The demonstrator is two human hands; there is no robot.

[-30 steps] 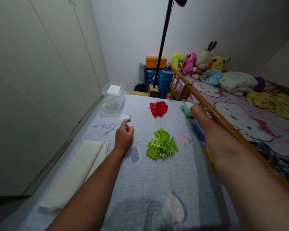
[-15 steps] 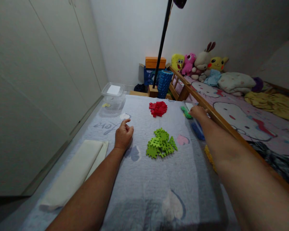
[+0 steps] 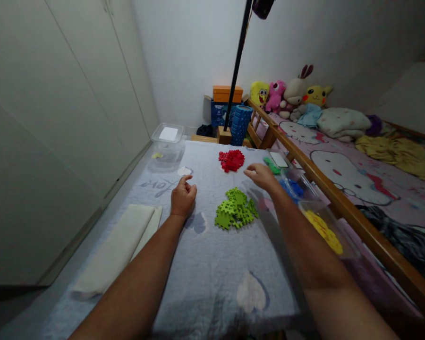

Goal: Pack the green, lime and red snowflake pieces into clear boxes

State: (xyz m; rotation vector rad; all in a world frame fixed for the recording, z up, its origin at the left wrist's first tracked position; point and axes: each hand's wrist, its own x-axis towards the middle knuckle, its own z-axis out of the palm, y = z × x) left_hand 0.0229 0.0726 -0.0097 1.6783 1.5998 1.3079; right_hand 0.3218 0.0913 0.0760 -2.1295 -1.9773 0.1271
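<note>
Here, right hand [image 3: 261,175] spread, nothing visibly held, over bare pale-blue blanket [image 3: 212,264] between red plastic-piece pile [image 3: 232,160] and lime-green plastic-piece pile [image 3: 236,214]; left hand [image 3: 183,198] curled, resting.

We see a loose heap of lime-green plastic pieces [image 3: 236,215], flat and notched at the edges like small interlocking squares. They lie jumbled and overlapping near the middle of the pale blue blanket [image 3: 212,264]. Farther off on the same blanket sits a smaller heap of red pieces [image 3: 232,159] of the same kind. A few dark green pieces [image 3: 272,165] lie to the right of the red heap, near the blanket's edge.
</note>
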